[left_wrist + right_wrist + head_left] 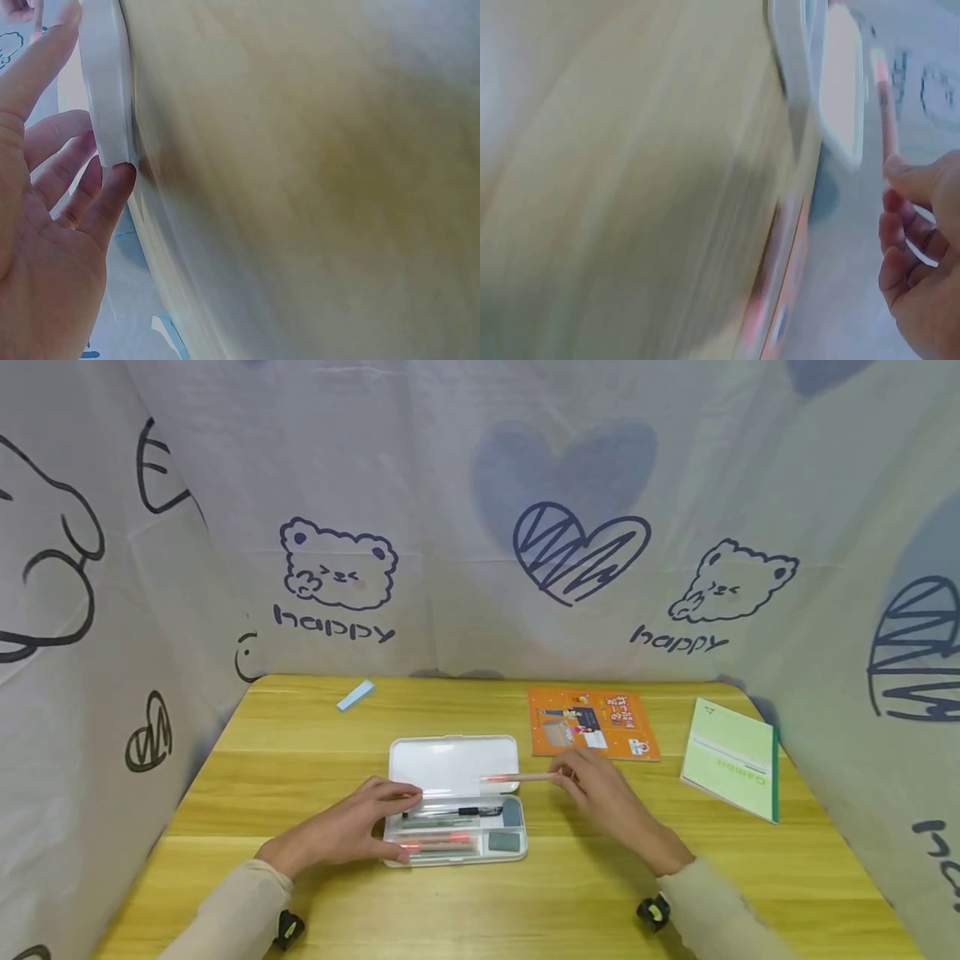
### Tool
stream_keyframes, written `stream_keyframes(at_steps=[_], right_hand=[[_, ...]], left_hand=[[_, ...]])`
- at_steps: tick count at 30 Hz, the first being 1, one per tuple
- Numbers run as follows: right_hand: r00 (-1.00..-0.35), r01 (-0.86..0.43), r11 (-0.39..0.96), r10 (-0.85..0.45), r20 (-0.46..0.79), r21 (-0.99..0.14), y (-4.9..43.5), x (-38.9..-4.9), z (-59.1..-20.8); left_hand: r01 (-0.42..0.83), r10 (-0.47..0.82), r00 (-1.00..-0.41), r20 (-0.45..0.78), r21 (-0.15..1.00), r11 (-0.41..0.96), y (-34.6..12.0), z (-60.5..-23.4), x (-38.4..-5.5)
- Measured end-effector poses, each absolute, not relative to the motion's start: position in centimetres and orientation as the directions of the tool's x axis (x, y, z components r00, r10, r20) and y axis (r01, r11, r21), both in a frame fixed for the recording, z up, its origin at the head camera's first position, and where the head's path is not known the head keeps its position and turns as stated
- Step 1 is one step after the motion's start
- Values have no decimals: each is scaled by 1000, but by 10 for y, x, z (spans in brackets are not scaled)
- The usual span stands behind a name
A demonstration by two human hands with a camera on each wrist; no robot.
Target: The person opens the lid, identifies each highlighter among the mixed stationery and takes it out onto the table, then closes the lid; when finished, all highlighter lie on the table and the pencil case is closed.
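A white pencil case lies with its lid tipped back on the table. My left hand grips its left end, thumb at the front corner and fingers toward the hinge; in the left wrist view the fingertips touch the case's end. Above the right part of the lid, my right hand pinches a slim pink pen by one end, its pale tip pointing left. Inside the case are a black-gripped pen, pinkish pens and two grey-green blocks, one an eraser-like piece at the right.
An orange illustrated book lies behind my right hand. Farther right is a pale green notebook. A small light-blue strip sits near the table's back left edge. Printed cloth surrounds the table.
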State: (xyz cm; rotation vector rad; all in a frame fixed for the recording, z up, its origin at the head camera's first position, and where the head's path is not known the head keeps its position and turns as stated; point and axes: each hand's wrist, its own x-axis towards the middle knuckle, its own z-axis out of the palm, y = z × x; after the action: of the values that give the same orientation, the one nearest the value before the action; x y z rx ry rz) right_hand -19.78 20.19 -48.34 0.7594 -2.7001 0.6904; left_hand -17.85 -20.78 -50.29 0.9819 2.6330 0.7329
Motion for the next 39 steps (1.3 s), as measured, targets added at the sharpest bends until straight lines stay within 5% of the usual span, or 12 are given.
stream_keyframes(at_steps=[13, 39], right_hand=[[-882, -469, 769, -385, 271, -434, 294, -202, -497], [-914, -398, 794, -384, 129, -460, 307, -206, -523]], left_hand=[[536, 661, -748, -59, 534, 655, -208, -501, -178], [525, 652, -755, -66, 535, 662, -207, -501, -177]])
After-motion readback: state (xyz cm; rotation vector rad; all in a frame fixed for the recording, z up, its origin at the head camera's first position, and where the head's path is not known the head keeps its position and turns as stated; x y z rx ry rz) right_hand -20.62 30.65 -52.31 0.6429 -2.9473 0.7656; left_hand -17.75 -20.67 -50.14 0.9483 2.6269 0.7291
